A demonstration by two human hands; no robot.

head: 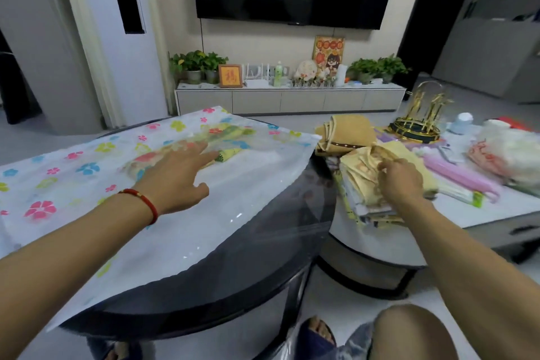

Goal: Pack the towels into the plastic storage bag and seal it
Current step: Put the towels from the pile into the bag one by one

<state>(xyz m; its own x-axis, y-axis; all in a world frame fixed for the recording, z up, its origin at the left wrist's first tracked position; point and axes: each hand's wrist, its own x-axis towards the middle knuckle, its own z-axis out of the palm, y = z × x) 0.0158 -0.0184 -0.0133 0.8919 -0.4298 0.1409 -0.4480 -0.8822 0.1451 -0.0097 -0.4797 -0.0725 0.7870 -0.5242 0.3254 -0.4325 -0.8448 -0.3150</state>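
Storage bag (pixel 204 213) flat on round table (pixel 292 248), left of centre; towel (pixel 187 155) inside bag at far part. Left hand (pixel 175 178) on bag, over towel. Lower table (pixel 438 231) right of round table; towel stack (pixel 371 193) on its near-left end, right hand (pixel 401 180) on stack top. Folded cloth (pixel 347 131) behind stack. Wire stand (pixel 420 120) farther right. TV cabinet (pixel 289 99) far, against wall.
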